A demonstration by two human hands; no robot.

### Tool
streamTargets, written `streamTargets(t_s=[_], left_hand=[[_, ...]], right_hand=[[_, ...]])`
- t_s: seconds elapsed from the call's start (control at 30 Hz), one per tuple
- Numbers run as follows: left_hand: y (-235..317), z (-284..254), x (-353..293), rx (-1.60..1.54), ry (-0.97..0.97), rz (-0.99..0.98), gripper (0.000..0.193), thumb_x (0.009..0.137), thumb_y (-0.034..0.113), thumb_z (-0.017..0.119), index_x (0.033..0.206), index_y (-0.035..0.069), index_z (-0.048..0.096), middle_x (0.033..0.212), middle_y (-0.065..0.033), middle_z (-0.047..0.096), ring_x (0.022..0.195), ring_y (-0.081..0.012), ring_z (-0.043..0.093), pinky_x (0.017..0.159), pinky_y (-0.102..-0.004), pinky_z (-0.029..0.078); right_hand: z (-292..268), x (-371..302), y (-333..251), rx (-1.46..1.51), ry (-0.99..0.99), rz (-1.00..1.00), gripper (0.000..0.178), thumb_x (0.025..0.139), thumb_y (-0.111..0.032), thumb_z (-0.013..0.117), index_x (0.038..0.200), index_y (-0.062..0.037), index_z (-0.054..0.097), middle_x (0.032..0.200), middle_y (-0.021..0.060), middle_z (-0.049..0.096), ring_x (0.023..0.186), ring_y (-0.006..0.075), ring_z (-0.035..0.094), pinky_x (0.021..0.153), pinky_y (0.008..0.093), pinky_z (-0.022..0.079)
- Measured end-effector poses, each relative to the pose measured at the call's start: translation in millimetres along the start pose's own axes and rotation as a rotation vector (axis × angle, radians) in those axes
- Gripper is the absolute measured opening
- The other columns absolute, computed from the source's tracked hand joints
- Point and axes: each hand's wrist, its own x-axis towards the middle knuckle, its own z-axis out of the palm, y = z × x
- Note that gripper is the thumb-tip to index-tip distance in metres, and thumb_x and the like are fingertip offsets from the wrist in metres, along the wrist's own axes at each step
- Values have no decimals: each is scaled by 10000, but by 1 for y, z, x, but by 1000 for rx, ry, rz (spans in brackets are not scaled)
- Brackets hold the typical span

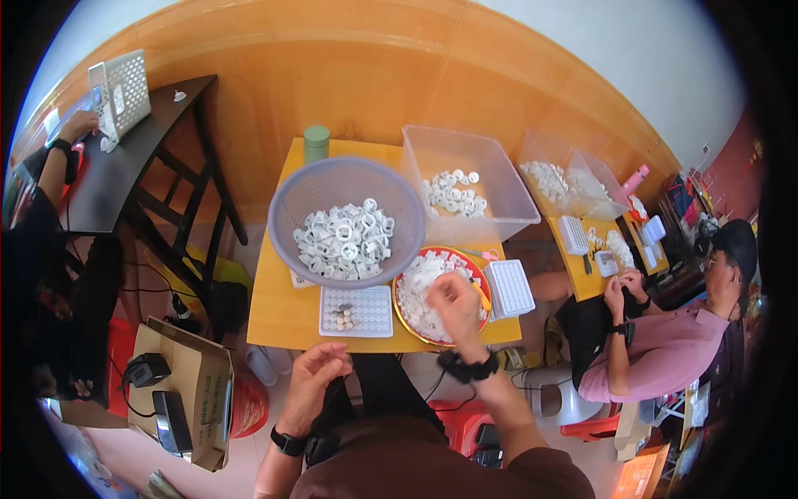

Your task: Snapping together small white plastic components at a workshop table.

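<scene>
My right hand (457, 305) hovers over a round red-rimmed tray (489, 291) heaped with small whitish translucent parts (418, 298). Its fingers are curled together, and anything between them is too small to make out. Just off the table's near edge is my left hand (314, 378), thumb and fingers drawn together; whatever they hold cannot be made out. Between the hands and the basin lies a white tray of small round pockets (356, 303), with several small round pieces (344, 318) on it. Behind stands a grey basin (283, 216) full of white plastic parts (345, 241).
A clear plastic bin (507, 195) with white round parts stands at the back right, a green canister (316, 143) at the back left. Another white pocketed tray (509, 289) and pink-handled scissors (490, 254) flank the red tray. Co-workers sit at side tables; a cardboard box (212, 391) is lower left.
</scene>
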Motion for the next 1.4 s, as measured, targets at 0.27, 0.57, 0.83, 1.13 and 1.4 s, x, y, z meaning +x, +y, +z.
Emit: streamTargets(t_s=[0.27,0.57,0.83,1.13,1.4], left_hand=[[4,-3,-13,-9,36,8,232,849,104,592,1055,-2,583,937,-58,601,853,-128,588,804,-268,486],[8,-2,-6,24,-14,17,215,855,108,591,1042,1,595,1000,-70,613,859,-108,577,798,-249,472],[-18,2,4,530,-34,70,159,820,64,584,958,-3,626,836,-63,638,745,-151,590,673,-252,465],[-26,6,-4,745,-286,131,213,834,34,482,1034,-34,511,985,-181,559,906,-261,547,771,-341,448],[15,-2,-3,252,-391,-150,383,900,145,514,1258,14,476,1056,-90,582,882,-108,564,806,-262,460]], right_hand=[[-47,150,-1,-354,353,-313,57,724,-66,630,733,-22,593,581,68,589,526,144,573,514,284,453],[-43,163,-7,-476,376,-346,131,760,-67,613,878,-10,606,787,117,639,687,187,622,623,295,474],[66,-52,-77,-198,-522,-392,301,759,-65,616,1047,-4,559,1040,156,561,1022,307,527,876,370,419],[82,-82,-59,-332,-543,-325,216,824,-168,543,968,-11,581,825,123,572,769,319,556,691,379,440],[75,2,-50,-422,-200,-489,91,783,-91,595,836,-19,602,766,120,571,710,323,565,611,397,440]])
